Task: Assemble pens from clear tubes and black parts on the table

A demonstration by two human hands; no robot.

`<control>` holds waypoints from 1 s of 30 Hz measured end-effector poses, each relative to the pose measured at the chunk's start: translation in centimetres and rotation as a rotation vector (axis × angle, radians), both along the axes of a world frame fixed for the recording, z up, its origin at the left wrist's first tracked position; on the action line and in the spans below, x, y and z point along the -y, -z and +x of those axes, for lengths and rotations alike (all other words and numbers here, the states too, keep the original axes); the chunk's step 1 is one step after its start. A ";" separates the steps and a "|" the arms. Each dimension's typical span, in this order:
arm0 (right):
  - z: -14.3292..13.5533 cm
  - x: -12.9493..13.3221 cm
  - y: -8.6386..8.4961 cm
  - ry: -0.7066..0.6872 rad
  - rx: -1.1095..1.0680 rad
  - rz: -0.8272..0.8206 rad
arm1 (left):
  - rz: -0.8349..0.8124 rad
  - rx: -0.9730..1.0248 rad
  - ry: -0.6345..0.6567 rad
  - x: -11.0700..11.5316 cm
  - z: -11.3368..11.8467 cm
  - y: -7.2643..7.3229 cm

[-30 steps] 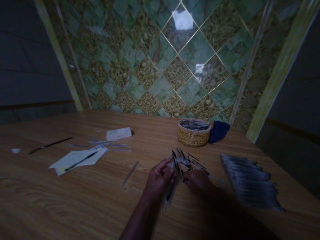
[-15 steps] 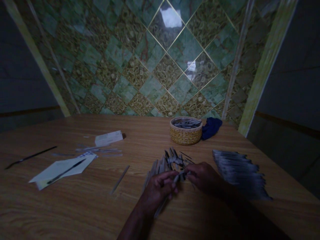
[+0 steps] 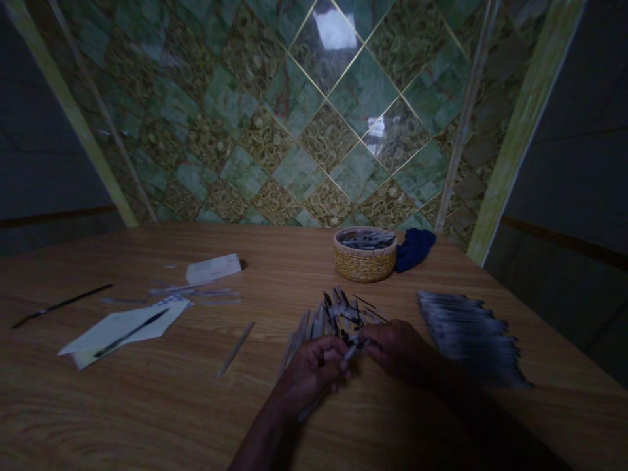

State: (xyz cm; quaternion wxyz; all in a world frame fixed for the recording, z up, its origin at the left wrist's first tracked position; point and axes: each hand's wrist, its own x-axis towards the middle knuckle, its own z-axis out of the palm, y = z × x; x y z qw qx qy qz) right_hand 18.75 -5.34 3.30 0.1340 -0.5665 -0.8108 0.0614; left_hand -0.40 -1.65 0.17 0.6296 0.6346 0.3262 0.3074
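My left hand (image 3: 314, 369) is closed around a slim grey pen barrel (image 3: 350, 353), tilted up to the right. At the barrel's upper end the fingers of my right hand (image 3: 395, 347) are pinched together, with a small dark piece partly showing at the tips. Whether that piece is joined to the barrel cannot be made out. Just beyond my hands lies a loose pile of short dark and grey pen parts (image 3: 343, 304). Several longer grey barrels (image 3: 305, 327) lie side by side, partly hidden by my left hand.
A woven basket (image 3: 366, 265) of pens stands at the back, with dark blue cloth (image 3: 416, 248) beside it. Dark pens (image 3: 468, 333) lie in a row at right. On the left are a pale box (image 3: 213, 268), paper (image 3: 118, 330) bearing a pen, and a single grey stick (image 3: 236, 348).
My right hand has shifted slightly left, bringing its fingertips closer to my left hand at the barrel's end. The surrounding things have kept their places.
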 end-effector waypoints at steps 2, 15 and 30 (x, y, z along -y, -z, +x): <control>-0.1 0.1 -0.1 -0.005 0.015 -0.001 | 0.010 -0.010 0.007 0.0 0.0 0.0; -0.1 0.3 -0.2 -0.091 0.171 0.002 | 0.028 -0.030 0.015 0.0 -0.1 0.3; -0.3 1.6 -0.7 -0.197 0.097 -0.035 | -0.047 0.024 0.134 0.4 -0.5 0.3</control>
